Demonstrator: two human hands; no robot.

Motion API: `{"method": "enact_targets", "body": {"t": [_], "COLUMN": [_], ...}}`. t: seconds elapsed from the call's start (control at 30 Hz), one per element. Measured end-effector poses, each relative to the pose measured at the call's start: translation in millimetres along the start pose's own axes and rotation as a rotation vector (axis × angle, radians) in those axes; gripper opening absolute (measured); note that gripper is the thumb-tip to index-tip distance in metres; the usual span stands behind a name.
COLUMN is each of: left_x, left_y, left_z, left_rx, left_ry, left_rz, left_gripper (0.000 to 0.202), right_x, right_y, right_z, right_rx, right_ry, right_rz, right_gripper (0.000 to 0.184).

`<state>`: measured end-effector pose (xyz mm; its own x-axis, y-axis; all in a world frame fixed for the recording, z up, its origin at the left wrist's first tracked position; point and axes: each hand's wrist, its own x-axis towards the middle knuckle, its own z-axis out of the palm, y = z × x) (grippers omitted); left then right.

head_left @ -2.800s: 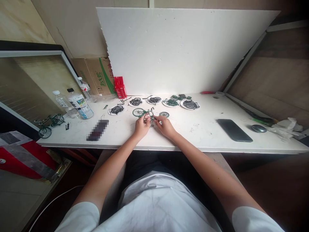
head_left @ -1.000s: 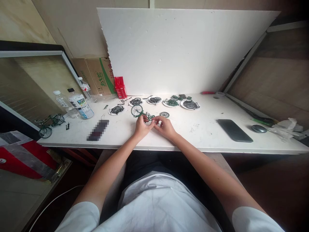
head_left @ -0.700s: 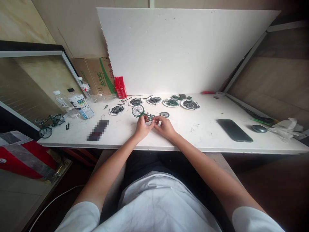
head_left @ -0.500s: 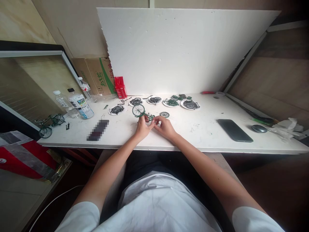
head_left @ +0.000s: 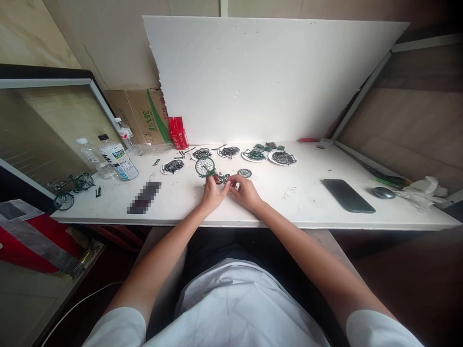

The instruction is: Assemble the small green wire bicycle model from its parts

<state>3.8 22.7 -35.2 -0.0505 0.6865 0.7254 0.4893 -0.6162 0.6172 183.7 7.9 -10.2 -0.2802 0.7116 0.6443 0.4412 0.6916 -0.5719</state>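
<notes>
2 hands on bike, held just over the table | your left hand pinches its frame, right hand pinches its rear | risk: loosen either pinch and it drops.

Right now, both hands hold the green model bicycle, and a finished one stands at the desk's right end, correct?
No: in the head view the finished bicycle stands at the left end of the desk. The left hand and right hand hold the green model bicycle.
</notes>
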Motion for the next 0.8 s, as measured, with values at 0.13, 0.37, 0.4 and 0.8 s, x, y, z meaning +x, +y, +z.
{"method": "enact_targets", "body": {"t": [0.13, 0.37, 0.4, 0.8], "left_x": [-1.6, -0.7, -0.6, 0.3], "left_y": [-1.6, -3.0, -2.9, 10.4], "left_z": [0.0, -0.6, -0.7, -6.2], "left_rx": [0.014, 0.005, 0.0, -0.007], "left_ry": [-0.028, -0.05, -0.055, -0.206], "left_rz": [0.005, 0.018, 0.022, 0.161], "left_gripper": [0.04, 0.038, 0.038, 0.058], "right_x": [-0.1, 0.1, -0.1, -1.7], "right_y": [-0.1, 1.0, 0.6, 0.2], "right_z": [1.3, 1.8, 1.6, -1.3], "right_rx": [-0.012, -0.015, -0.011, -0.002], "right_ry": [0.012, 0.001, -0.002, -0.042], "right_rz": [0.001, -0.005, -0.003, -0.026], "right_gripper": [0.017, 0.016, 0.017, 0.035]}}
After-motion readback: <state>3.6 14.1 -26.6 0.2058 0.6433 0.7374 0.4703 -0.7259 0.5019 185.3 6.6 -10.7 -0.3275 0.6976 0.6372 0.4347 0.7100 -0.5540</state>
